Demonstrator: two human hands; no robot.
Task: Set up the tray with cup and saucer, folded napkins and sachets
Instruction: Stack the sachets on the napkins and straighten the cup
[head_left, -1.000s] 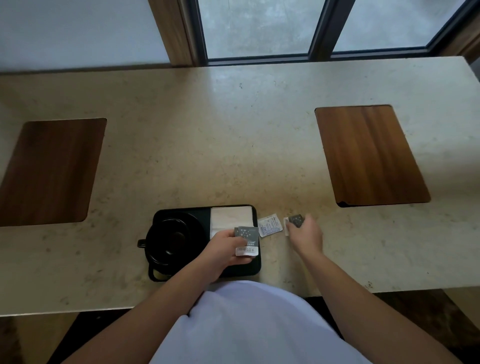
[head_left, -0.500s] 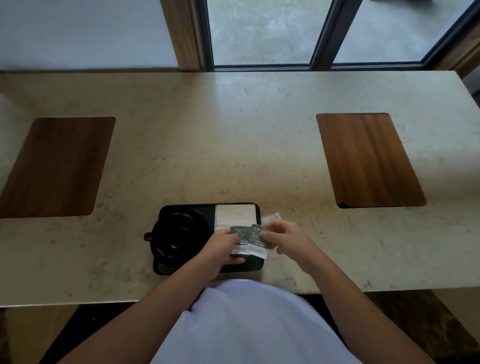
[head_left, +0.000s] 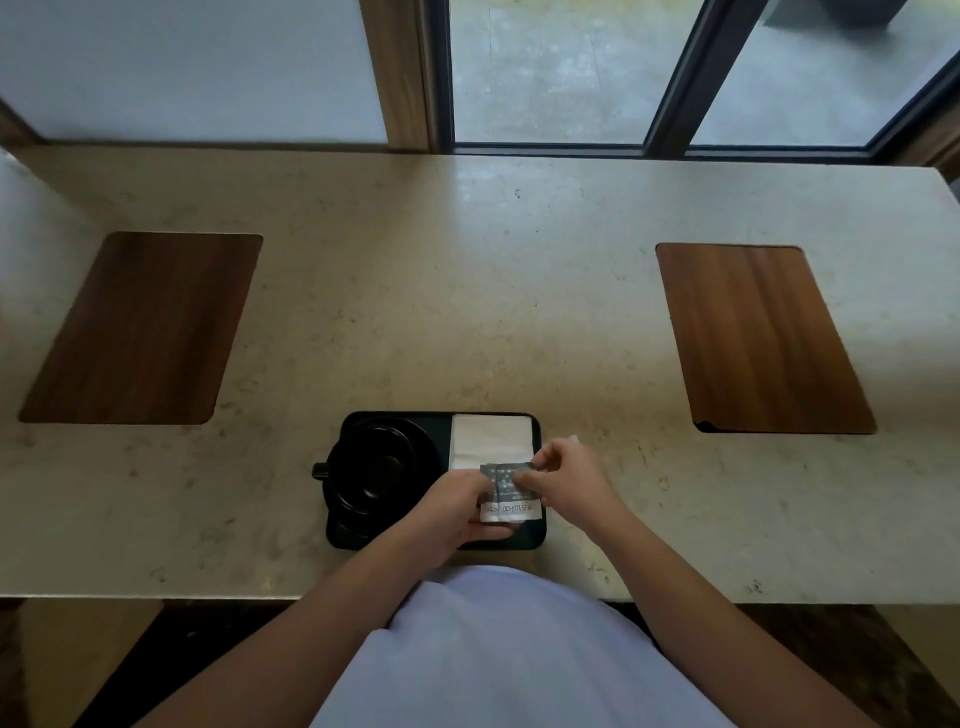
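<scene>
step: sachets (head_left: 506, 486) being gathered over tray (head_left: 535, 540), pinched from both sides by left hand (head_left: 460, 506) and right hand (head_left: 563, 480) | next: judged to be laid on tray's near right part | tray: cup (head_left: 376, 470) on saucer left, napkins (head_left: 491, 441) far right

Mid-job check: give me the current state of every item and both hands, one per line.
tray: flat on the counter, near edge.
cup: on its saucer, in the tray's left half, handle pointing left.
napkin: folded, flat in the tray's far right part.
sachets: held above the tray's right half, between both hands.
left hand: grips the sachets.
right hand: pinches the sachets' right edge.
wooden insets: bare.
</scene>
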